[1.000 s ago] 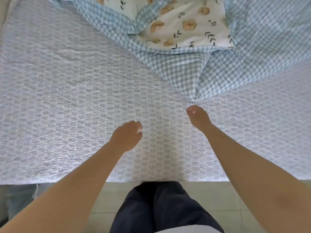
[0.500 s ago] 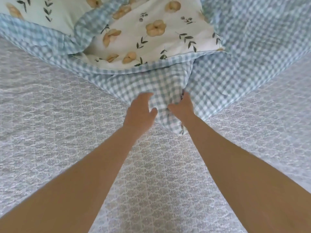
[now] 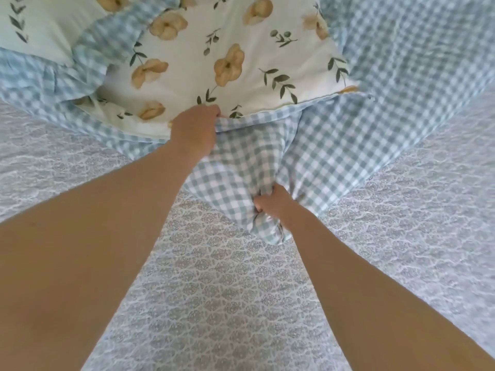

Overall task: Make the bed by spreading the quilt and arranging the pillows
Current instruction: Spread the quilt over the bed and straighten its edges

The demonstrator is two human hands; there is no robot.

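Left hand (image 3: 195,129): fingertips tucked under quilt (image 3: 334,145) edge, unseen. Right hand (image 3: 273,207): fingers buried in bunched quilt corner, palm hidden. Quilt beyond both hands cut off by top and side edges; gingham there blurred. Sheet (image 3: 227,290) beyond hands hidden under quilt.

A bed (image 3: 241,303) in pale patterned fabric spreads beneath the right hand (image 3: 273,207); a gingham-and-floral quilt (image 3: 361,145) lies crumpled on it, beyond and beside that hand.

Pale blue-grey sheet (image 3: 227,290) w/ repeating medallion texture fills the frame from 9 thru 6 to 3 o'clock. Lies flat, faint wrinkles approx. 9.
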